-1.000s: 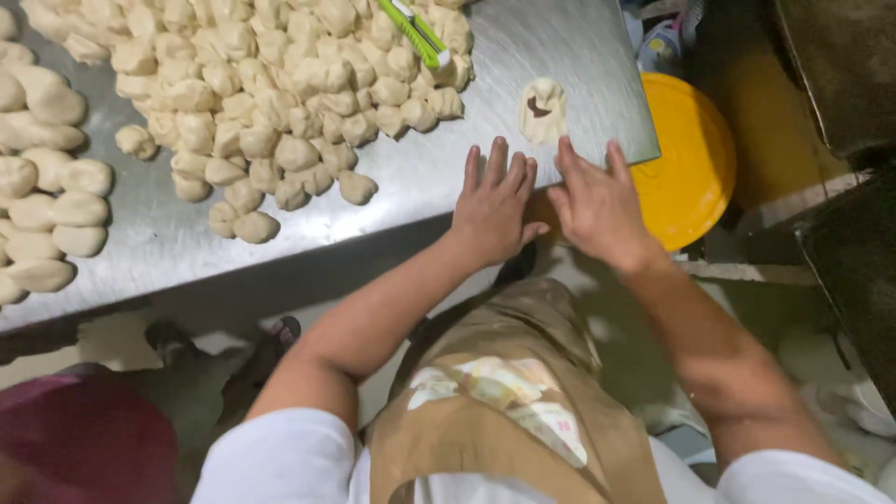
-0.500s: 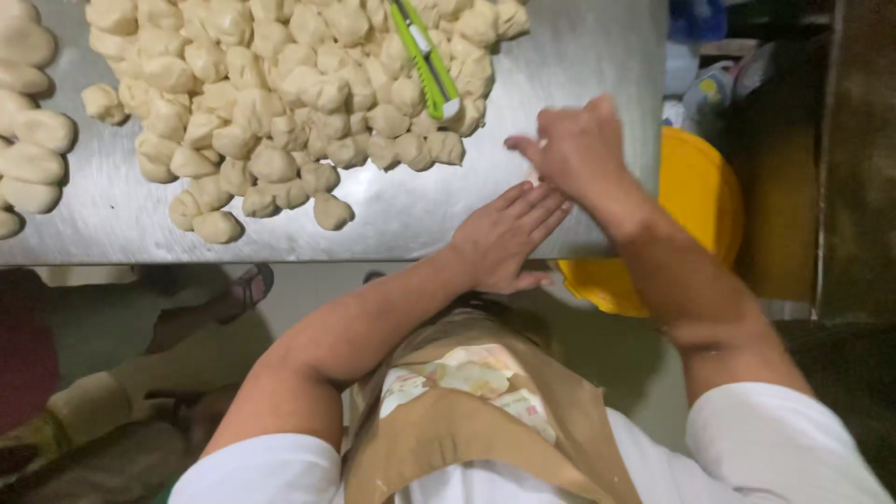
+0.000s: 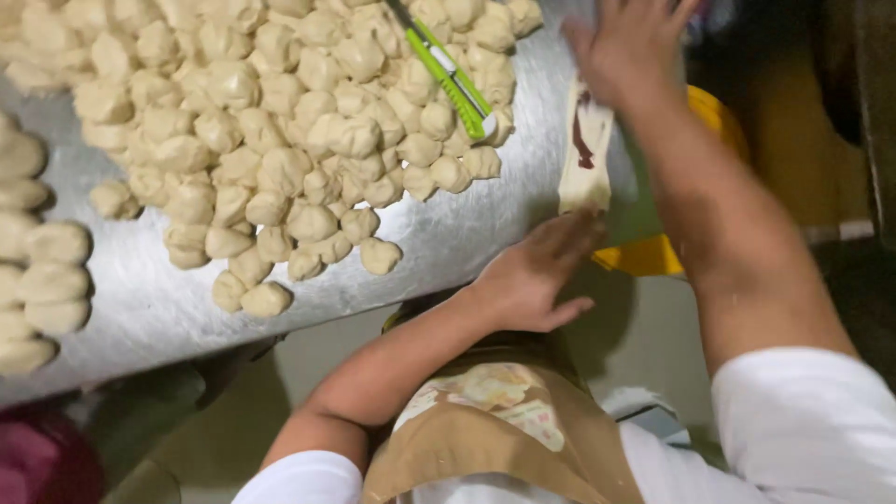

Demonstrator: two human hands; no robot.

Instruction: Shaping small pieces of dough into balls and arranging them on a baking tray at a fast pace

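A long flattened strip of pale dough (image 3: 586, 154) with a dark red smear of filling lies near the right edge of the steel table (image 3: 140, 313). My right hand (image 3: 630, 42) presses flat on its far end, fingers spread. My left hand (image 3: 532, 275) lies at the table's near edge, fingers stretched out, fingertips touching the strip's near end. A big heap of small rough dough lumps (image 3: 280, 121) covers the table to the left of the strip. Neither hand grips anything.
A green utility knife (image 3: 448, 75) rests on the heap's right side. Smooth shaped dough pieces (image 3: 37, 271) lie in rows at the far left. A yellow bucket (image 3: 653, 254) stands below the table's right end, under my right arm. I wear a brown apron (image 3: 504, 439).
My right hand has moved away from me along the table and the dough under it has lengthened into a strip. My left hand has shifted to the strip's near end.
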